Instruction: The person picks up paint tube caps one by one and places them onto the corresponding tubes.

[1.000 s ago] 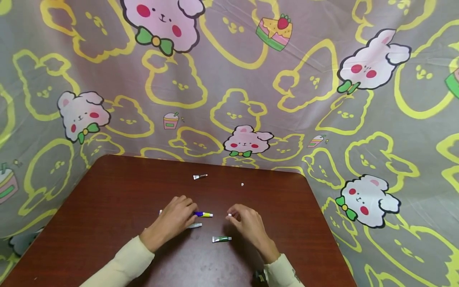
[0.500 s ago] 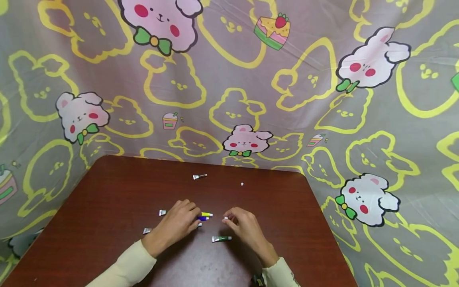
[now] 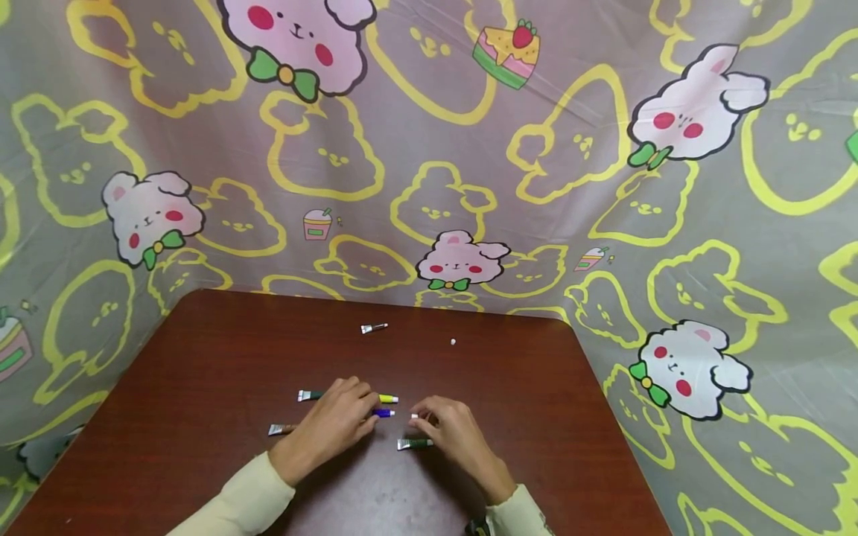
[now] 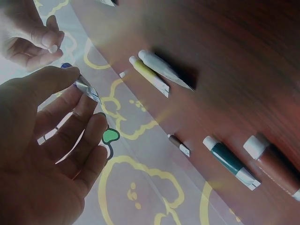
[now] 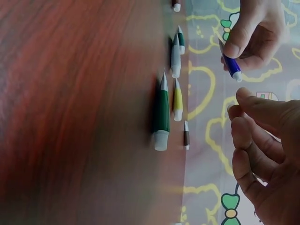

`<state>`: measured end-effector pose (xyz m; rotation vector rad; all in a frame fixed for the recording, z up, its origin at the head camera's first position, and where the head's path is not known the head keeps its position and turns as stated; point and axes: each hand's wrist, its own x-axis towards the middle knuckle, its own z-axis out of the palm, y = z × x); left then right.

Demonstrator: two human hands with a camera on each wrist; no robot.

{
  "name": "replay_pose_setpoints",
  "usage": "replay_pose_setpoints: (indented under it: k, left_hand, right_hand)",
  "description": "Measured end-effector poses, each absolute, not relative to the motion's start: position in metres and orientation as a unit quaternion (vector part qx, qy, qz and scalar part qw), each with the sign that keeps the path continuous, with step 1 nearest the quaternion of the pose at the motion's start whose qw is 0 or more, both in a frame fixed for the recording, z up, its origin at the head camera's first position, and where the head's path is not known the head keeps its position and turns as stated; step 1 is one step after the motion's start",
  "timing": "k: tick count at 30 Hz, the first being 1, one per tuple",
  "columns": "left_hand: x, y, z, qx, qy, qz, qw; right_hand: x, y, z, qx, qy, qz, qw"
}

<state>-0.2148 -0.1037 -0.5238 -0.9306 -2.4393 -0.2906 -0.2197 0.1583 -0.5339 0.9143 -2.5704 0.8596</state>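
Note:
My left hand [image 3: 331, 424] pinches a small blue paint tube [image 5: 231, 65] between thumb and fingers, its white tip pointing toward the other hand. Facing it, my right hand [image 3: 456, 432] holds a tiny white cap [image 4: 53, 48] at its thumb and fingertips. A short gap separates cap and tube tip. Both hands are raised above the brown table [image 3: 509, 372]. Just below the right hand lies a green paint tube [image 5: 161, 112]. A yellow tube [image 3: 389, 399] is partly covered by the left hand in the head view, and a silvery-white tube [image 5: 176, 61] shows in the right wrist view.
Left of the left hand are a dark green tube [image 3: 310, 395] and a brown tube [image 3: 281, 429]. Farther back lie a smaller dark brown tube [image 3: 374, 327] and a loose white cap [image 3: 453, 342]. A patterned cloth [image 3: 348, 156] hangs behind the table.
My right hand has moved left and nearer with the cap, narrowing the gap to the blue tube. My left hand has shifted slightly right and nearer with the tube.

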Motion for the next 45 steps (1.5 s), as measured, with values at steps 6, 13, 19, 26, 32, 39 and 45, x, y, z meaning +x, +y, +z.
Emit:
replay_pose_setpoints:
  k: [6,13,19,26,32,39,45]
  left_hand:
    - [-0.211,-0.100,-0.525,-0.342,-0.900,-0.113,0.247]
    - [-0.208,-0.097,-0.528,-0.340,-0.901,-0.119,0.242]
    - [-0.205,-0.095,-0.529,-0.349,-0.895,-0.111,0.253]
    - [-0.203,-0.093,-0.532,-0.356,-0.894,-0.112,0.247]
    - [-0.201,-0.093,-0.534,-0.374,-0.883,-0.114,0.260]
    - [-0.200,-0.093,-0.533,-0.385,-0.881,-0.114,0.251]
    - [-0.198,-0.091,-0.531,-0.382,-0.889,-0.111,0.228]
  right_hand:
    - [-0.217,0.156,-0.538,0.327,-0.887,0.294,0.141]
    - [-0.213,0.153,-0.542,0.332,-0.884,0.301,0.132]
    - [-0.208,0.150,-0.545,0.335,-0.879,0.315,0.130]
    - [-0.205,0.147,-0.550,0.332,-0.879,0.312,0.143]
    - [-0.203,0.144,-0.554,0.340,-0.877,0.299,0.160]
    - [-0.201,0.143,-0.558,0.341,-0.879,0.291,0.159]
    - [-0.200,0.143,-0.555,0.324,-0.891,0.287,0.135]
